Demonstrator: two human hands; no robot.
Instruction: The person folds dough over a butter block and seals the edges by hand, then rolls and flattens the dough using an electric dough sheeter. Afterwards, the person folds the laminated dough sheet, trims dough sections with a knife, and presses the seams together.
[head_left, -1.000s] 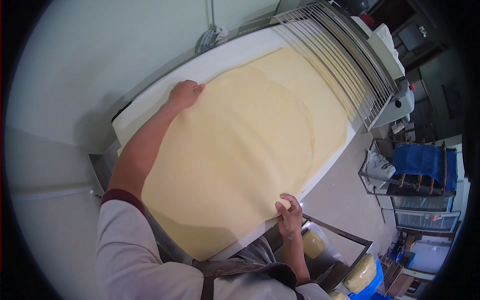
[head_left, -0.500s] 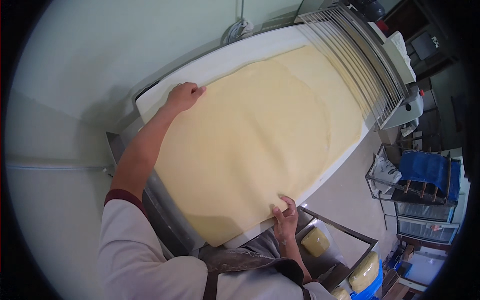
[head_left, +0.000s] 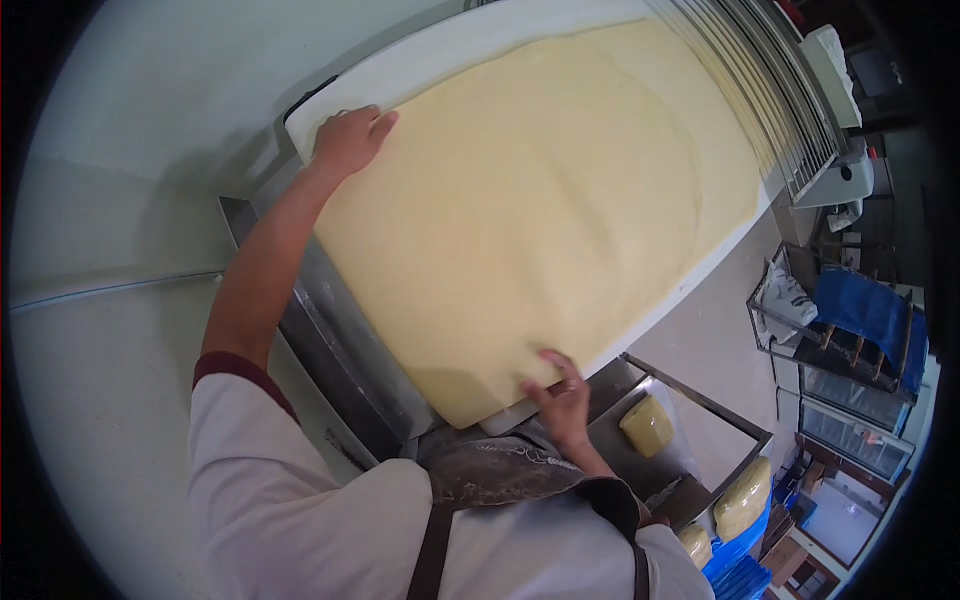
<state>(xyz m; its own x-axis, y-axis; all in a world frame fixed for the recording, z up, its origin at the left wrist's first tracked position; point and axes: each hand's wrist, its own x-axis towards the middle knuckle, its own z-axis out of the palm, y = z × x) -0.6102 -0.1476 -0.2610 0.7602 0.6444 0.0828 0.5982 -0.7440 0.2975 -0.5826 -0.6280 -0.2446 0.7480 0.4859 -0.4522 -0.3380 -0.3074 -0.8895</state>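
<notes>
A large pale-yellow dough sheet (head_left: 510, 220) covers most of a white belt surface (head_left: 380, 70), with faint folds and a curved overlapping edge. My left hand (head_left: 352, 140) grips the far left edge of the dough, fingers curled and thumb toward the sheet. My right hand (head_left: 556, 393) is at the near lower edge of the dough, fingers spread and slightly bent, slightly blurred. A steel trough (head_left: 360, 370) runs along the left end of the sheet, below my left forearm.
A wire guard (head_left: 760, 90) stands over the far right end. At lower right, a steel tray (head_left: 700, 420) carries a wrapped dough block (head_left: 647, 425), with more wrapped dough (head_left: 742, 495) on blue plastic. A rack with blue sheeting (head_left: 860, 315) stands beyond; a wall (head_left: 110, 200) borders the left.
The sheet and both hands now sit higher in the view, and more trough shows. My right hand has loosened from the near edge, its fingers spreading apart.
</notes>
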